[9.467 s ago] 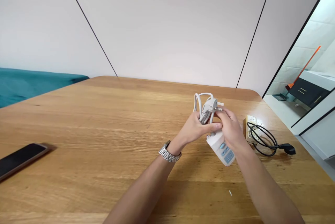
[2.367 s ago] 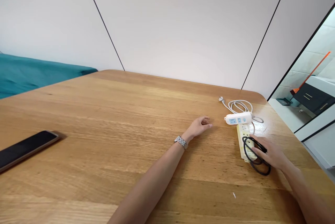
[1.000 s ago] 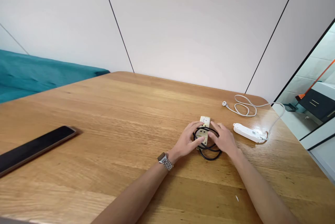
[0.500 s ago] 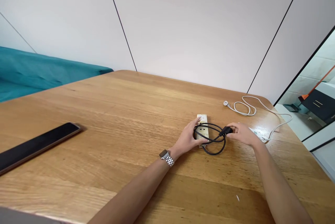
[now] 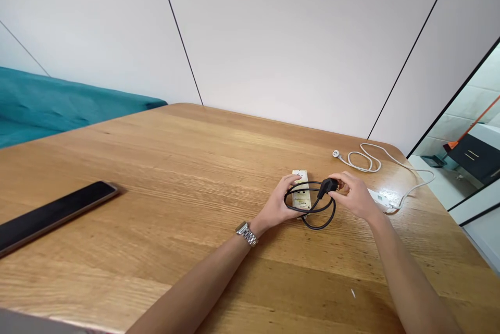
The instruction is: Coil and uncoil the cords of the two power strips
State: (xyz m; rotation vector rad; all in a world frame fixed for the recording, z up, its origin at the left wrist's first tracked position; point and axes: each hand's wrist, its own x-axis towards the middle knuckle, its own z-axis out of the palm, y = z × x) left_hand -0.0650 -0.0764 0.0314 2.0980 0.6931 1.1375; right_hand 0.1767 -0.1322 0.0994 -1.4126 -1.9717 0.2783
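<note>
A black power cord [image 5: 318, 228] is looped into a loose coil above a white power strip [image 5: 302, 200] that lies on the wooden table. My left hand [image 5: 276, 203] grips the coil's left side, thumb and fingers curved around it and close to the strip's edges; whether it also touches the strip I cannot tell. Pinched in the fingers of my right hand [image 5: 356, 196] is the cord's black plug [image 5: 327, 187], raised over the right part of the coil. The prongs are mostly hidden by the fingers.
Behind my right hand lies a second white power strip [image 5: 380, 199], its white cord [image 5: 365, 169] curling toward the table's far edge. A long black-topped object [image 5: 58, 214] rests at left. A small white scrap [image 5: 353, 293] is near the front. A teal sofa [image 5: 78, 102] stands beyond.
My right hand has moved left with the plug, turning it over the coil. More of the second power strip now shows. My left hand has shifted slightly left with the cord.
</note>
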